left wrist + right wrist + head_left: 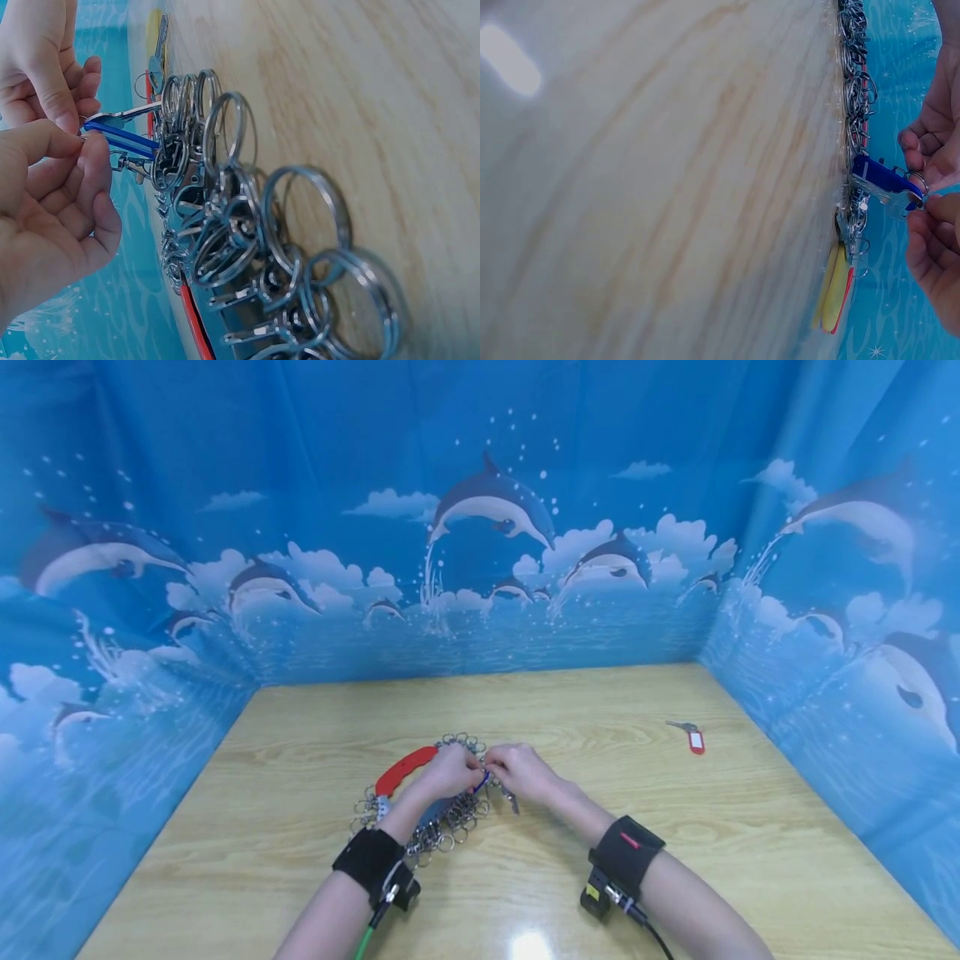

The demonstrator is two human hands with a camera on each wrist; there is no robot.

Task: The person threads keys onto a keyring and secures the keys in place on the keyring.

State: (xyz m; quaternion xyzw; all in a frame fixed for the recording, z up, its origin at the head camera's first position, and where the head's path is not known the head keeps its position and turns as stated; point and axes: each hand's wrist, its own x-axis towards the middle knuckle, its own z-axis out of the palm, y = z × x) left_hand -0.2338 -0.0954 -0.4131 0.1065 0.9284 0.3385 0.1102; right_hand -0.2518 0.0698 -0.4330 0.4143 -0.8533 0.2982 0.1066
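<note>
My left hand [450,772] pinches a small metal split ring [917,180] joined to a blue key tag [885,175]. Fingertip to fingertip with it, my right hand [521,772] pinches a silver key [512,800] by its head end, its blade pointing down. Whether the key is threaded on the ring is hidden by the fingers. Under my left hand lies a curved key holder with a red handle [401,770] and many metal clips and rings [232,217] along its edge. The blue tag [124,139] hangs just above these rings.
Far right on the wooden table [600,860] lies a key with a red tag [697,742]. Yellow tags [835,289] show beyond the rings in the right wrist view. A blue dolphin-print curtain [480,635] encloses the table's back and sides.
</note>
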